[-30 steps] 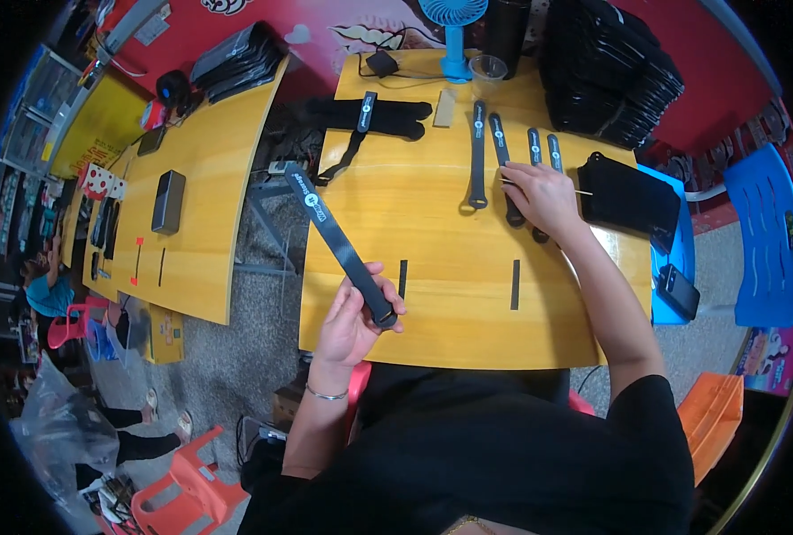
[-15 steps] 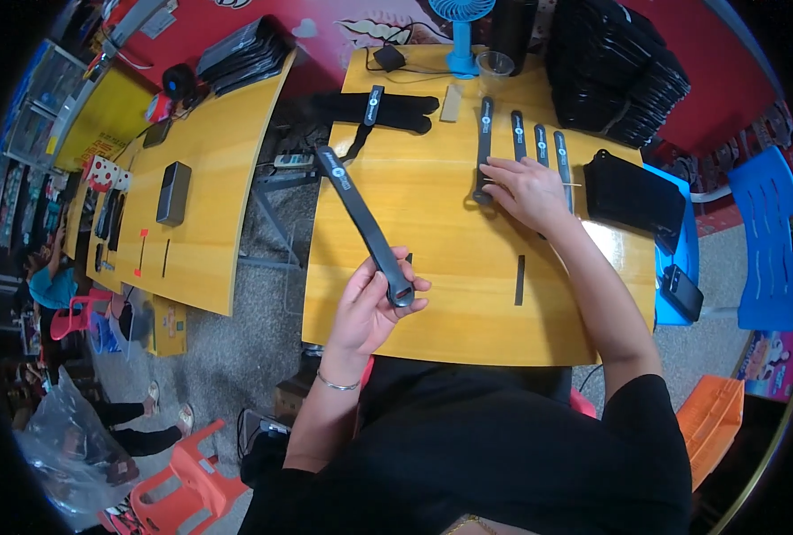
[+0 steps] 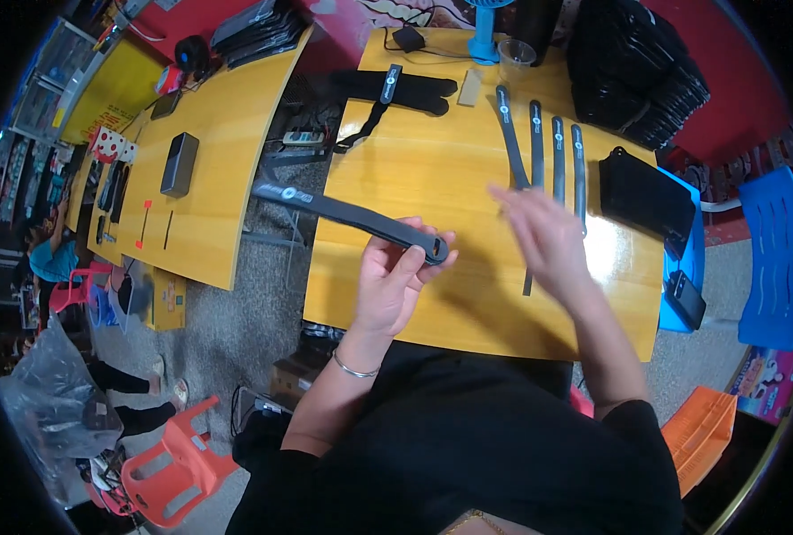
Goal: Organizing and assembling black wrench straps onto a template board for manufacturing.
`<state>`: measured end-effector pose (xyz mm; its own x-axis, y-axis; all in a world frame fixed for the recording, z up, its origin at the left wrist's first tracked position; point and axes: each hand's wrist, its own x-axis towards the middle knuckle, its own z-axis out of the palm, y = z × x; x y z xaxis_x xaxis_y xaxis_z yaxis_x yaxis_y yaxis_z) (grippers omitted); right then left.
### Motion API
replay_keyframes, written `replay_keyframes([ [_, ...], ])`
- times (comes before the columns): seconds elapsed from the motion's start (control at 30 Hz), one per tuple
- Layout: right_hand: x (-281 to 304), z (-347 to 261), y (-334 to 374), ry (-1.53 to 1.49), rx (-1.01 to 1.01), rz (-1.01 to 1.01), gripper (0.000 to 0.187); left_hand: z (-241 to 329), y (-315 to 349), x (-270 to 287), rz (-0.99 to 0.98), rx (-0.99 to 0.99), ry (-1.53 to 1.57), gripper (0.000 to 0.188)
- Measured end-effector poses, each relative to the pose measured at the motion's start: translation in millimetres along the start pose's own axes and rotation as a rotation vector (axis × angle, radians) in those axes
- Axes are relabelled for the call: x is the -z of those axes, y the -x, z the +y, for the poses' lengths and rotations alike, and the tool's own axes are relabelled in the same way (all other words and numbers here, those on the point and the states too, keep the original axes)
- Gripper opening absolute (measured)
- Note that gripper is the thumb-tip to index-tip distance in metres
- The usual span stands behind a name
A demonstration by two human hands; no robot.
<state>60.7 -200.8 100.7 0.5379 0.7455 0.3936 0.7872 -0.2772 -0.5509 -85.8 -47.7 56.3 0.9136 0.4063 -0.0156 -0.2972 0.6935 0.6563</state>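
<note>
My left hand [image 3: 396,281] is closed round the slotted end of a black strap [image 3: 352,215], which stretches out to the left past the table edge. Whether it is one strap or a stack, I cannot tell. My right hand [image 3: 552,250] hovers over the table, its fingers smeared by motion. Just beyond it lies a row of several dark straps [image 3: 536,143] with pale printing. The leftmost strap [image 3: 509,134] is tilted, and its near end runs close to the right fingertips. Part of a narrow dark strip [image 3: 527,282] shows beside the right hand.
Black fabric pieces [image 3: 414,92] bound by a strap lie at the far left. A blue fan [image 3: 483,40] and a clear cup [image 3: 516,55] stand at the back. Stacked black packages [image 3: 628,71] and a black pouch [image 3: 646,201] are at right, with a blue chair [image 3: 771,259] beyond.
My left hand has risen, swinging the strap from steeply slanted to nearly level. The right hand has drawn back from the row toward me. The leftmost strap now lies at a different slant.
</note>
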Motion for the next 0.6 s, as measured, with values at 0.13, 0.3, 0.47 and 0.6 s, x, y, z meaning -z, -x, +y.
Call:
replay_keyframes([
  [0.13,-9,-44,24,-0.218,-0.068,-0.027,0.038,-5,0,-13,0.008,-0.110,-0.004,0.027],
  [0.3,-24,-60,36,-0.364,-0.092,0.061,0.047,-8,2,-20,0.036,-0.198,-0.095,0.029],
  [0.47,-28,-65,35,-0.429,-0.168,0.104,0.041,-9,3,-23,0.064,-0.241,-0.134,0.029],
  [0.6,-30,-64,37,-0.446,-0.197,0.103,0.040,-11,3,-23,0.056,-0.272,-0.179,0.031],
])
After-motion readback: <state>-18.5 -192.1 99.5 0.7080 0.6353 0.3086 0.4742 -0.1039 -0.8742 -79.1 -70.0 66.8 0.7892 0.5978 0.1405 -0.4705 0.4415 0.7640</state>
